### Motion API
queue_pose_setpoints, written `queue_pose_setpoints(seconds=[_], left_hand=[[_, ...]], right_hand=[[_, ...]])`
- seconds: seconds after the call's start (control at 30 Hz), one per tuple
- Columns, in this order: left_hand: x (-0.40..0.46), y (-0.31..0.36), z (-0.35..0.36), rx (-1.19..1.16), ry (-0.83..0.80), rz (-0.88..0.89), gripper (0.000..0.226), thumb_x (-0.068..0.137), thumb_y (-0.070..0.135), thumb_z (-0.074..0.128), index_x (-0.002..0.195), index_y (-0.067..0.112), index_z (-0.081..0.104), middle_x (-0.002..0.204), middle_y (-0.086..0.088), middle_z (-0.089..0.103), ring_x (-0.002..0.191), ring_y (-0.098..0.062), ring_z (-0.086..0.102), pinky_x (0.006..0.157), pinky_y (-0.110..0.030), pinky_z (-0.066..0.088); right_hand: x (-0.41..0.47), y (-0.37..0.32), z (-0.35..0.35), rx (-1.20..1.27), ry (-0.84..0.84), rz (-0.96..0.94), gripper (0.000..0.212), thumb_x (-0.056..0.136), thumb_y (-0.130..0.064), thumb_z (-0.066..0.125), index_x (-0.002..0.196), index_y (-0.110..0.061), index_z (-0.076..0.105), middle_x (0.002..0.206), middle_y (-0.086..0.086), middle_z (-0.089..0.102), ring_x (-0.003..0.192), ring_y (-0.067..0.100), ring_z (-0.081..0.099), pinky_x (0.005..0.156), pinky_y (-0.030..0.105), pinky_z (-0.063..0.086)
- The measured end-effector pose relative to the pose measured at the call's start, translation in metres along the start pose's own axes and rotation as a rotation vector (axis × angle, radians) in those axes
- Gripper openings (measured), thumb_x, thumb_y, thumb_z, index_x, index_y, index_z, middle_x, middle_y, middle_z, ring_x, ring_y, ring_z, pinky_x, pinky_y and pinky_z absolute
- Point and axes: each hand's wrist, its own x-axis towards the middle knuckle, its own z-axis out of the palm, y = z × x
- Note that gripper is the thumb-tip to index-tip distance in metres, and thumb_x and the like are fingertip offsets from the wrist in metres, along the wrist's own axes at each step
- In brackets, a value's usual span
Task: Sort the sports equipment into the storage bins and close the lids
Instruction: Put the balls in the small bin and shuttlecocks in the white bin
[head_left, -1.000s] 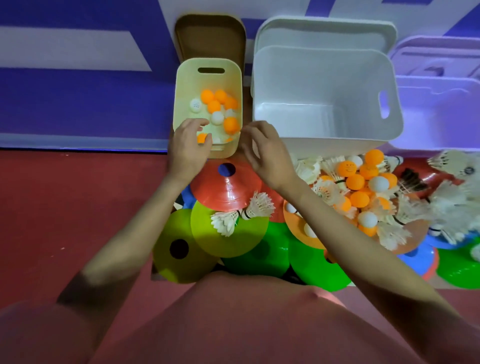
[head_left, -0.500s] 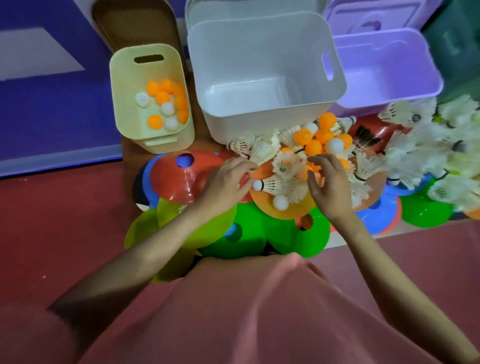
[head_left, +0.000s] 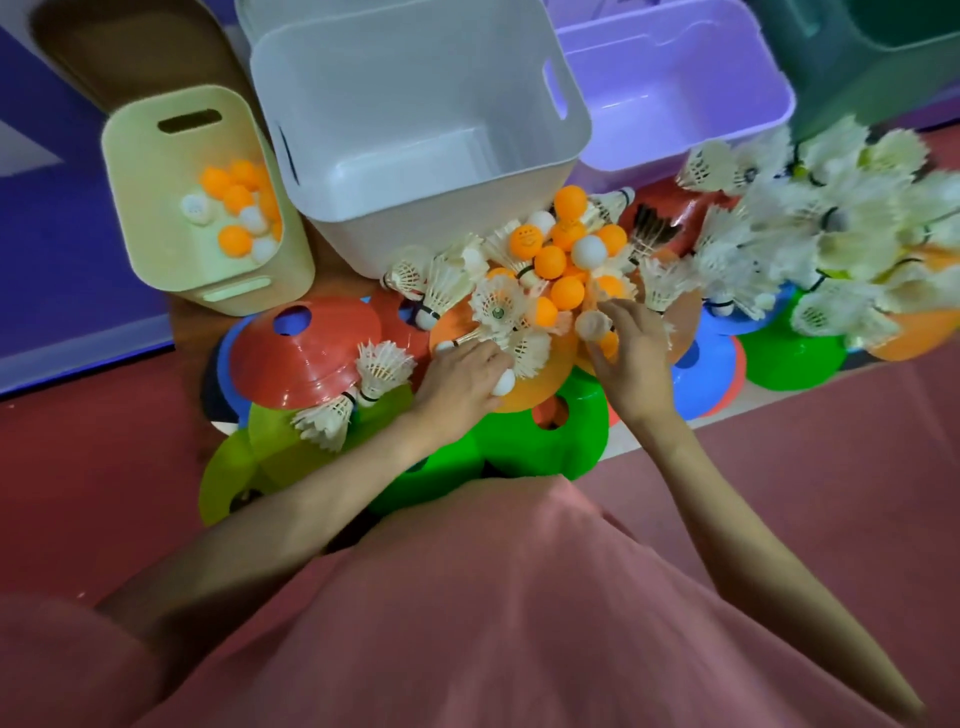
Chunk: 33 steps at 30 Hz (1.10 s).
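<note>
The left hand (head_left: 457, 382) holds a white ball (head_left: 503, 383). The right hand (head_left: 631, 353) pinches another ball (head_left: 592, 323). The yellow bin (head_left: 156, 156) waits at ten o'clock. Balls could roll off the heaped orange cone (head_left: 540, 382) if bumped.
</note>
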Motion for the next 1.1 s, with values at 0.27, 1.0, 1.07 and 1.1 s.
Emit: queue_pose_setpoints(seconds=[0.27, 1.0, 1.07, 1.1], left_hand=[[0.002, 0.000, 0.006, 0.036, 0.040, 0.007, 0.037, 0.072, 0.001, 0.073, 0.107, 0.010, 0.063, 0.101, -0.007, 0.062, 0.095, -0.027, 0.060, 0.069, -0.037, 0.047], [-0.074, -0.147, -0.110, -0.289, 0.896, -0.505, 0.032, 0.078, 0.015, 0.075, 0.107, 0.007, 0.067, 0.106, -0.009, 0.065, 0.089, -0.019, 0.062, 0.077, -0.022, 0.048], [-0.078, -0.175, -0.123, -0.211, 0.854, -0.577, 0.032, 0.077, 0.017, 0.074, 0.107, 0.008, 0.067, 0.107, -0.010, 0.065, 0.090, -0.022, 0.061, 0.076, -0.030, 0.047], [-0.079, -0.188, -0.127, -0.178, 0.826, -0.607, 0.031, 0.078, 0.017, 0.073, 0.107, 0.009, 0.066, 0.107, -0.010, 0.065, 0.091, -0.025, 0.061, 0.076, -0.033, 0.046]], right_hand=[[0.009, 0.004, 0.012, -0.203, -0.033, -0.012, 0.033, 0.073, -0.004, 0.071, 0.105, -0.001, 0.062, 0.094, 0.021, 0.055, 0.086, 0.039, 0.051, 0.069, 0.042, 0.042], [0.065, -0.190, 0.047, 0.330, -0.140, -0.439, 0.032, 0.087, -0.019, 0.062, 0.114, -0.004, 0.057, 0.111, 0.010, 0.058, 0.099, 0.025, 0.057, 0.078, 0.031, 0.045], [0.081, -0.224, 0.057, 0.317, -0.157, -0.532, 0.032, 0.087, -0.018, 0.061, 0.116, -0.003, 0.057, 0.112, 0.012, 0.058, 0.100, 0.027, 0.058, 0.077, 0.033, 0.046], [0.090, -0.240, 0.062, 0.310, -0.166, -0.568, 0.032, 0.088, -0.018, 0.059, 0.116, -0.002, 0.057, 0.112, 0.012, 0.058, 0.100, 0.028, 0.058, 0.076, 0.033, 0.047]])
